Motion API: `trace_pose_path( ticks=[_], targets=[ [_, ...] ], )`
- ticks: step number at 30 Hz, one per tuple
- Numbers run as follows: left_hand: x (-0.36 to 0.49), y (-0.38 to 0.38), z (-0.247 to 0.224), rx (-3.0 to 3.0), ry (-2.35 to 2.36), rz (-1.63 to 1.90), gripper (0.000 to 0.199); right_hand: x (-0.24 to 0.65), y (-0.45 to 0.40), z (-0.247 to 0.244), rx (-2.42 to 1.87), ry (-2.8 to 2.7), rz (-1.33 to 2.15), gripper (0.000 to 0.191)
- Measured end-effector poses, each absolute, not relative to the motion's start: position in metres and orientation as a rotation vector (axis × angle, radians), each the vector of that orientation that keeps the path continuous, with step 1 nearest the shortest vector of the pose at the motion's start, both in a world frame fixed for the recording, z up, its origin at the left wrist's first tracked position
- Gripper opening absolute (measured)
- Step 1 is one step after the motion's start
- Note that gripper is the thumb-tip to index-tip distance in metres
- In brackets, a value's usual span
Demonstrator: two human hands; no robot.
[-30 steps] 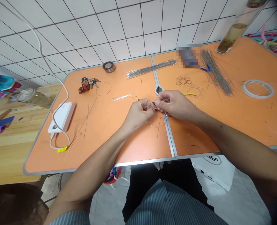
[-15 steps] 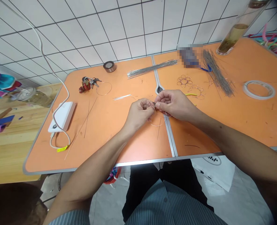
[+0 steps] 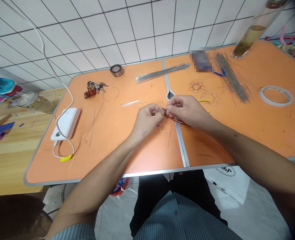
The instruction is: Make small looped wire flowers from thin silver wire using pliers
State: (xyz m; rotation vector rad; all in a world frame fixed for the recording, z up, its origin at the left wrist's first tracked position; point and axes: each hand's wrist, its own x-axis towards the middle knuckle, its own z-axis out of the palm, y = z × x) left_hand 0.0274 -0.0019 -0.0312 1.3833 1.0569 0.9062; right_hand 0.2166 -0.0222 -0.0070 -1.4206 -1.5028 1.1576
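Note:
Over the middle of the orange table [image 3: 137, 150], my left hand [image 3: 148, 120] pinches a piece of thin wire [image 3: 165, 131] bent into loops. Close against it, my right hand [image 3: 183, 108] grips the same wire between thumb and forefinger. The fingertips of both hands nearly meet, and a small dark spot shows between them. Part of the wire hangs below as a rounded loop; the rest is hidden by my fingers. Beyond my right hand lie a flower-shaped wire piece [image 3: 196, 86] and another looped wire [image 3: 209, 98], with a yellow handle partly hidden by the hand.
Bundles of straight wire [image 3: 162, 73] and darker wire [image 3: 232, 78] lie toward the tiled wall. Also on the table are a tape roll [image 3: 117, 70], keys [image 3: 95, 89], a white power bank [image 3: 66, 124], a white ring of tape [image 3: 276, 95] and a glass bottle [image 3: 249, 40].
The wire loop below my hands has shifted and tilted slightly. My right fingers have moved a little at the pinch; both hands stay in nearly the same place.

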Motion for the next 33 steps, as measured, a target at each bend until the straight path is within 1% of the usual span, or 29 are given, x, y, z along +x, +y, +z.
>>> trace_pose_path(
  ticks=[4,8,14,20,27,30,33],
  targets=[
    [0.028,-0.004,-0.029,1.403,1.071,0.888,0.004,0.218,-0.021,-0.007,-1.433,-1.572,1.109,0.008],
    [0.027,-0.004,-0.028,1.434,1.088,0.852,0.005,0.223,-0.02,-0.009,-1.405,-1.759,0.902,0.003],
    [0.024,0.001,-0.033,1.483,1.064,0.796,0.007,0.226,-0.023,-0.009,-1.37,-2.128,0.405,0.016],
    [0.022,0.004,-0.038,1.506,1.042,0.733,0.006,0.225,-0.028,-0.008,-1.441,-2.408,0.081,0.026],
    [0.022,0.004,-0.036,1.431,1.044,0.681,0.006,0.224,-0.029,-0.01,-1.377,-2.526,-0.108,0.029],
    [0.023,0.003,-0.034,1.389,1.044,0.672,0.006,0.224,-0.029,-0.013,-1.334,-2.507,-0.107,0.029],
    [0.024,0.001,-0.032,1.354,1.052,0.676,0.008,0.224,-0.028,-0.014,-1.357,-2.439,-0.019,0.029]
  ],
)
